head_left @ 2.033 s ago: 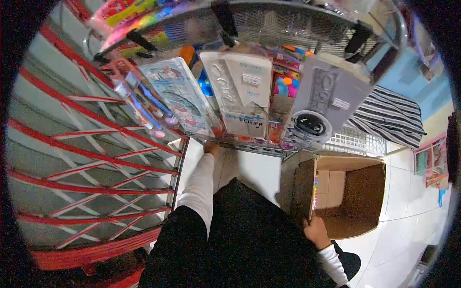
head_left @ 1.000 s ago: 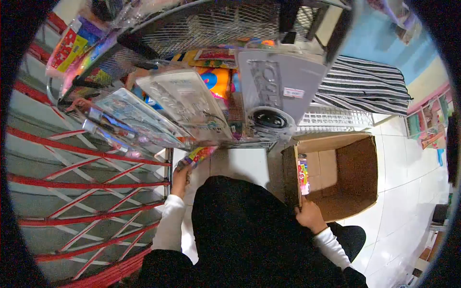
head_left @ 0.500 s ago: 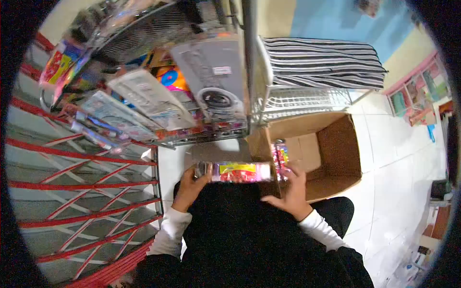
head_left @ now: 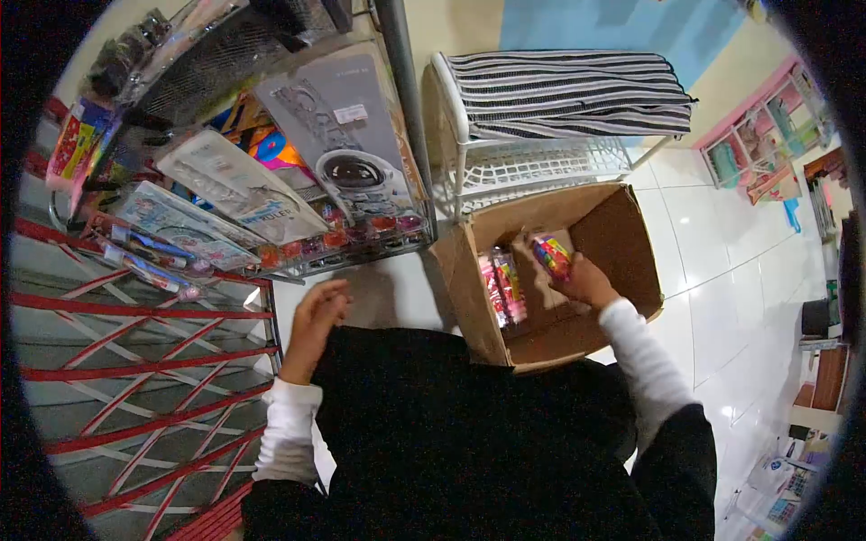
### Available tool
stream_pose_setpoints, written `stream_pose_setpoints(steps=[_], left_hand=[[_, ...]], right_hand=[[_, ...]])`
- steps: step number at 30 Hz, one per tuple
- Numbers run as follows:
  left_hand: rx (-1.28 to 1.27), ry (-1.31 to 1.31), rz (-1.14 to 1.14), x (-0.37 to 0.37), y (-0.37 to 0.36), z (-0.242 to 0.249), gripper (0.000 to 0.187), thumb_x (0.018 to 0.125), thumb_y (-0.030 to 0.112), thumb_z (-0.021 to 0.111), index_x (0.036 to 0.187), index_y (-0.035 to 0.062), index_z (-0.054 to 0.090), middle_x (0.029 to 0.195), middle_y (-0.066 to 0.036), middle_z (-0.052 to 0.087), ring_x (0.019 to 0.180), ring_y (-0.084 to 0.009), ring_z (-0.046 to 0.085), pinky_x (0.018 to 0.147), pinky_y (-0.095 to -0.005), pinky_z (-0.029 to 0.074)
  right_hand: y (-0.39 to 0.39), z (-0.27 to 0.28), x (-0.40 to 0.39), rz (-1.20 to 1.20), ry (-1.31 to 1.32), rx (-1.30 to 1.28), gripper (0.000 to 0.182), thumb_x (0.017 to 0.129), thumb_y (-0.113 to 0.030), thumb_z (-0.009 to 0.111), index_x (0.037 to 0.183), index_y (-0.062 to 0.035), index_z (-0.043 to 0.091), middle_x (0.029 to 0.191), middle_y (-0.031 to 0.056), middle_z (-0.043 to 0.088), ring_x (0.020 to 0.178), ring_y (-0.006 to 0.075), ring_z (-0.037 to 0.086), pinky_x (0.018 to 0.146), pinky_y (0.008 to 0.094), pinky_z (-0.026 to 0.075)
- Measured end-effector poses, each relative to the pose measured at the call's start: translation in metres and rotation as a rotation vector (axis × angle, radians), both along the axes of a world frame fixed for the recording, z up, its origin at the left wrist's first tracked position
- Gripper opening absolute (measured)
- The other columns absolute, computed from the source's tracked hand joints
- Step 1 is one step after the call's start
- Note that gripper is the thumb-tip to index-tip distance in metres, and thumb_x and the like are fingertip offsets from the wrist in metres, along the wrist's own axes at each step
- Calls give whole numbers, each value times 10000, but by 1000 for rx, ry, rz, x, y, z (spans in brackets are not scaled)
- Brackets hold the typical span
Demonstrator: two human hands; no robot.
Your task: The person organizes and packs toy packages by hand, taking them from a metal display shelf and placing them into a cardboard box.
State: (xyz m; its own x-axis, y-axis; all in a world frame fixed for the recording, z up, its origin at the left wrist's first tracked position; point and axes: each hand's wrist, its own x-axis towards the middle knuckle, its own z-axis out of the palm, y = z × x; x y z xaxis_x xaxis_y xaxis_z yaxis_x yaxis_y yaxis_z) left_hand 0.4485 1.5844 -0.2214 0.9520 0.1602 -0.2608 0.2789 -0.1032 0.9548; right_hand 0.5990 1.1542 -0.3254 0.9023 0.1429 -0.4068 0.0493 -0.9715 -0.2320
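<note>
My right hand (head_left: 588, 283) is closed around the end of a colourful plastic packet (head_left: 552, 256), printed in yellow, red and purple. It holds the packet inside the open cardboard box (head_left: 622, 270). Beside it, pink and red packets in clear wrapping (head_left: 502, 287) lie along the left side of the box. My left hand (head_left: 317, 323) is raised to the left of my lap, its fingers loosely bent and apart with nothing in them.
To the left, a metal rack (head_left: 419, 135) holds packaged goods, including a large grey package (head_left: 347, 135). A white shelf (head_left: 541, 167) with a striped cloth (head_left: 568, 95) stands behind the box. A red folding gate (head_left: 144, 361) runs along the left side.
A pink packet with a yellow label was in my left hand over my lap; that hand is now empty. My right hand has moved into the box and holds a packet. The view has shifted.
</note>
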Motion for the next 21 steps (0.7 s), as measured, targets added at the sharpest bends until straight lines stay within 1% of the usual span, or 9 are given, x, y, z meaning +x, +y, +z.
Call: stream_pose_setpoints(steps=[4,7,10,12,13,17,18,20,21], left_hand=[[167,40,158,-19,25,-12,238,895,168,531,1100,51,564,866,-16,604,721,-76,514,632,-208,390],[163,44,221,-40,49,-25,248,886,192,552,1094,57,567,866,-14,609,727,-65,517,623,-202,389],[151,45,263,-66,78,-51,262,876,214,570,1088,61,570,869,-13,612,727,-57,518,619,-196,387],[211,124,287,-74,87,-64,278,871,228,577,1090,56,573,877,-15,611,726,-75,530,628,-204,397],[228,159,290,-77,92,-73,280,872,224,572,1093,52,571,885,-21,611,731,-82,533,634,-214,406],[327,205,161,-58,112,-121,276,850,183,601,1085,41,574,915,-44,620,806,-111,566,687,-250,457],[356,231,133,-38,109,-125,270,843,170,610,1072,31,578,920,-59,623,838,-126,580,711,-262,471],[463,-104,94,-9,124,-177,339,837,248,619,1088,27,565,911,-87,630,814,-169,593,650,-288,462],[673,-88,62,11,133,-189,376,821,304,624,1063,20,576,911,-94,632,814,-180,597,657,-330,465]], right_hand=[[2,-101,37,-106,391,-43,741,658,-538,684,1086,28,469,1010,255,600,965,374,585,812,425,474],[-1,-175,34,-336,202,-26,732,714,-575,601,1085,42,468,997,253,607,951,377,594,796,432,482],[3,-222,31,-290,102,-109,720,767,-573,520,1104,60,465,1004,244,610,953,377,596,811,432,479],[-35,-447,43,-295,6,-152,598,841,-549,411,1150,-45,499,1120,224,568,1034,349,565,884,431,435],[-20,-350,32,10,532,193,517,838,-520,399,1117,-114,554,1080,210,589,979,331,586,843,435,453],[-18,-340,26,-457,864,647,254,850,-295,450,972,-120,588,811,101,633,681,257,598,638,390,505],[-18,-321,35,-272,768,452,316,832,-353,466,978,-107,599,869,115,628,737,273,598,673,396,499],[-14,-273,55,126,501,-102,452,795,-470,498,990,-82,621,984,143,617,851,305,599,741,408,488],[-10,-250,61,204,441,-216,523,777,-529,514,996,-69,632,1042,156,612,907,321,600,775,414,482]])
